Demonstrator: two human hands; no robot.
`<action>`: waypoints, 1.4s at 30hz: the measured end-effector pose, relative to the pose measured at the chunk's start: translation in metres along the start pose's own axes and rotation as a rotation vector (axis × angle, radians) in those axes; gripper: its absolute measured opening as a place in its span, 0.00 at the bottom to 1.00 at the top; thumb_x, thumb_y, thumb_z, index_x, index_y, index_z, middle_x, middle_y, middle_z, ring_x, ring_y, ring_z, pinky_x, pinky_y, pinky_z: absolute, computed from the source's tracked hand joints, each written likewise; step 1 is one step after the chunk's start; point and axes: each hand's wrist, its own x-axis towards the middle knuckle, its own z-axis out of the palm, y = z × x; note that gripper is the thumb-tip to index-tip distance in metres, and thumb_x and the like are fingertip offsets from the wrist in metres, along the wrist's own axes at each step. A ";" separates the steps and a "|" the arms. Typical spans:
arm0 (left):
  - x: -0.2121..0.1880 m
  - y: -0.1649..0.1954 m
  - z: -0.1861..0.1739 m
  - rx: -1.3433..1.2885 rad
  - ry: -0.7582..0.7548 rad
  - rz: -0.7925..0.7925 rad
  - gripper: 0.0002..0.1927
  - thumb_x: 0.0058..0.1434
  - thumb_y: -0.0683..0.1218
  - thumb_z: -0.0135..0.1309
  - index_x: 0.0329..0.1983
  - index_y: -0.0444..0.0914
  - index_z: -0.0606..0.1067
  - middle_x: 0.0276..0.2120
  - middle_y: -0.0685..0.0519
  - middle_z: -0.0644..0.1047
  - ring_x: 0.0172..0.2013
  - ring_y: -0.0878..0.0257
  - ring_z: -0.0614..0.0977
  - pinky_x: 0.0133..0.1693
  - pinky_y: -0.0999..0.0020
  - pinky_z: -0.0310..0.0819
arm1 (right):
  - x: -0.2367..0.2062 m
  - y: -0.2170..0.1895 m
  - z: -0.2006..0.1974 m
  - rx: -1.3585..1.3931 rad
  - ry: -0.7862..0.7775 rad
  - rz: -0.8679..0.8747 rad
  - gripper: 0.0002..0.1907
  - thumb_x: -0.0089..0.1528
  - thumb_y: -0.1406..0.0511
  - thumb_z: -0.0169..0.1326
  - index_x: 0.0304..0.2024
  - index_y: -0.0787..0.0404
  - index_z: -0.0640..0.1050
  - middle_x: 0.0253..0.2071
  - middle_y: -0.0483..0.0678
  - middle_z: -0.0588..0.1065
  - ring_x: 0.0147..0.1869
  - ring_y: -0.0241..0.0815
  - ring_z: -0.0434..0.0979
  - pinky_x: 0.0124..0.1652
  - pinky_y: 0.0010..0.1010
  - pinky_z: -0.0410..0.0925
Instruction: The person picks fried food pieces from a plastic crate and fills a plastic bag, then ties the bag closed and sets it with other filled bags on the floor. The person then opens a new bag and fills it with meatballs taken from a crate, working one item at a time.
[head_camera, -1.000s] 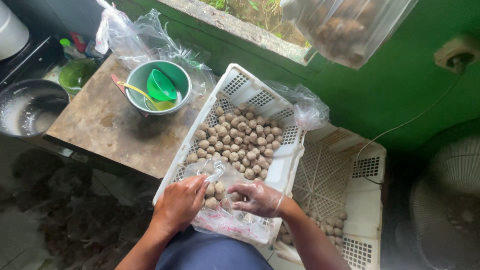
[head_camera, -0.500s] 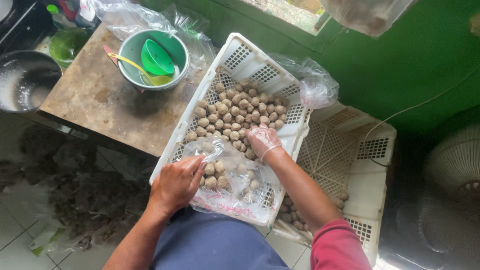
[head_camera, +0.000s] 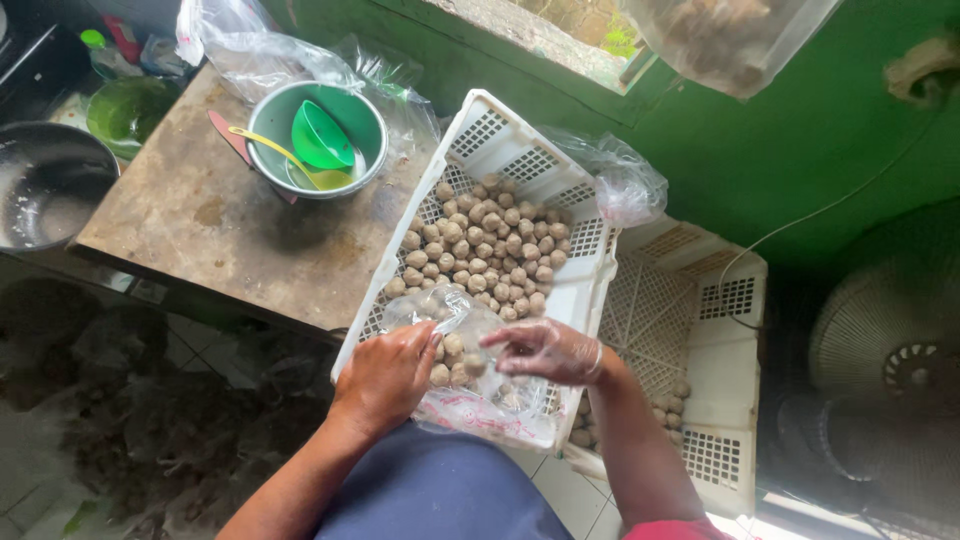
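Note:
A white slotted plastic crate (head_camera: 590, 290) lies tilted on a table's corner, filled with several small beige meatballs (head_camera: 485, 240). At its near end lies a clear plastic bag (head_camera: 470, 385) partly filled with meatballs. My left hand (head_camera: 385, 375) grips the bag's open edge. My right hand (head_camera: 545, 350), in a thin clear glove, hovers over the bag's mouth with fingers curled; whether it holds a meatball I cannot tell.
A second white crate (head_camera: 710, 330) with a few meatballs sits lower right. On the worn table (head_camera: 220, 230) stands a green bowl (head_camera: 315, 140) holding a green scoop and a yellow spoon. A metal pot (head_camera: 45, 185) is at left, a fan (head_camera: 890, 370) at right.
My right hand has drawn back from the meatball pile to the bag's mouth. My left hand still holds the bag. The view has shifted slightly.

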 end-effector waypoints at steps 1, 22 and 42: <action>0.000 -0.001 0.000 0.004 -0.018 -0.007 0.14 0.68 0.49 0.47 0.47 0.36 0.77 0.37 0.42 0.81 0.35 0.45 0.84 0.38 0.52 0.78 | 0.012 -0.001 -0.006 0.079 0.082 0.008 0.15 0.64 0.68 0.58 0.53 0.64 0.79 0.41 0.48 0.81 0.40 0.34 0.80 0.39 0.27 0.75; 0.000 -0.002 -0.005 -0.001 -0.042 -0.009 0.13 0.68 0.49 0.47 0.46 0.36 0.77 0.34 0.42 0.81 0.33 0.44 0.83 0.36 0.51 0.78 | 0.019 -0.014 -0.027 0.258 0.176 -0.048 0.11 0.60 0.66 0.61 0.44 0.62 0.79 0.39 0.44 0.79 0.28 0.30 0.73 0.27 0.25 0.70; 0.003 0.016 0.003 -0.007 0.031 -0.086 0.14 0.67 0.49 0.50 0.48 0.36 0.80 0.40 0.42 0.83 0.38 0.45 0.84 0.40 0.54 0.78 | 0.088 0.077 -0.058 -1.192 0.279 0.154 0.10 0.56 0.71 0.52 0.40 0.61 0.80 0.43 0.60 0.79 0.49 0.60 0.80 0.48 0.47 0.73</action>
